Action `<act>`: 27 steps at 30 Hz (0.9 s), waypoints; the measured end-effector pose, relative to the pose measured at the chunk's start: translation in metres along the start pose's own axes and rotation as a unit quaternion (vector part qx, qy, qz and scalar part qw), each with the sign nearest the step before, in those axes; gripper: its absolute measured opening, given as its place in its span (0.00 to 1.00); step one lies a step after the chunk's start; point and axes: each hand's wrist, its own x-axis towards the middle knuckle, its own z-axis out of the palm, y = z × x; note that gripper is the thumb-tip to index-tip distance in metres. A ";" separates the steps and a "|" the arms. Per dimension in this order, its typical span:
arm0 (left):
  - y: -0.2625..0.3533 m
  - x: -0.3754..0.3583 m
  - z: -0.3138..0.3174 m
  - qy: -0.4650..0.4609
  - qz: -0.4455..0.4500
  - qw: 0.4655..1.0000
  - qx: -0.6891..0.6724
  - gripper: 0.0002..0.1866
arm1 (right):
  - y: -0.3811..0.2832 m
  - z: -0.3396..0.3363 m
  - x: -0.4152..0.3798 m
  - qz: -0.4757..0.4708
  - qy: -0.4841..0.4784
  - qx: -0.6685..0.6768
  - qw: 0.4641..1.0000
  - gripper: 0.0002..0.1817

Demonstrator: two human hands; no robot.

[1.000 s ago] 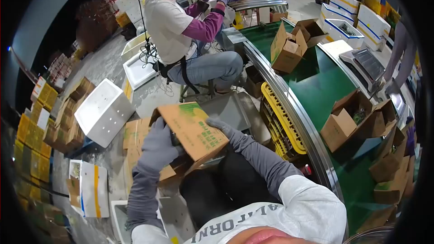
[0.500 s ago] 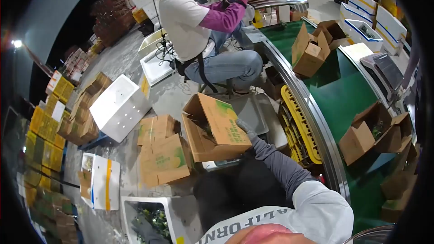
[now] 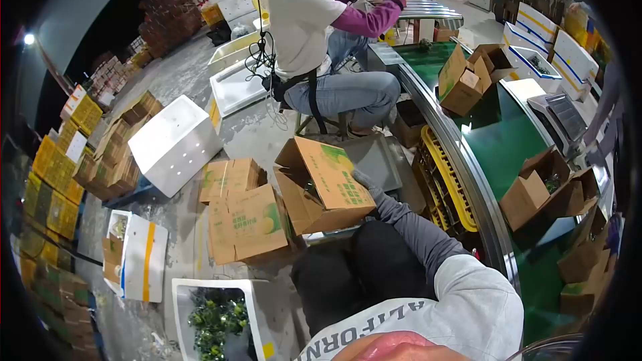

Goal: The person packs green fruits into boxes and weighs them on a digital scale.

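Here, the person's right hand [image 3: 364, 180], in a grey glove, is resting against the far side of an open brown cardboard box with a green print [image 3: 326, 184], its fingers curled over the box's edge in a hold. The box is tilting, its open top facing left, above the person's dark-clothed lap. The left hand is lying out of sight, so whether it is gripping anything cannot be told.

Just left of the box, two closed brown cardboard cartons with green labels [image 3: 244, 217] are sitting on the grey concrete floor [image 3: 174, 87]. Near the floor's lower edge, a white foam crate holding dark green produce [image 3: 215, 321] is standing open. Further left, a white perforated foam box [image 3: 172, 144] is lying tilted.

To the right, a curved green conveyor belt [image 3: 498, 140] is carrying several open brown cartons [image 3: 535, 190]. A yellow plastic crate [image 3: 445, 184] is leaning beside the belt's metal rim. Ahead, a seated co-worker in a white shirt with purple sleeves [image 3: 314, 20] is reaching toward a roller table.
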 end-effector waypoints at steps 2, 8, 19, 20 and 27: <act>-0.002 0.002 -0.002 -0.023 0.018 0.999 0.023 0.39 | 0.000 0.003 -0.001 -0.012 -0.001 -0.038 0.999 0.25; -0.005 0.008 -0.009 -0.142 0.059 0.984 0.094 0.39 | -0.001 0.008 -0.002 0.007 -0.008 -0.011 1.000 0.25; -0.006 -0.055 -0.009 0.135 -0.025 0.984 -0.114 0.50 | -0.010 0.008 -0.011 -0.011 -0.034 0.004 0.999 0.24; -0.008 -0.061 -0.010 0.176 -0.014 0.970 -0.167 0.47 | -0.012 0.007 -0.011 -0.008 -0.036 0.013 0.999 0.24; 0.172 -0.168 -0.150 0.277 0.215 0.810 -0.469 0.28 | -0.017 -0.005 -0.011 0.008 -0.050 0.052 0.997 0.23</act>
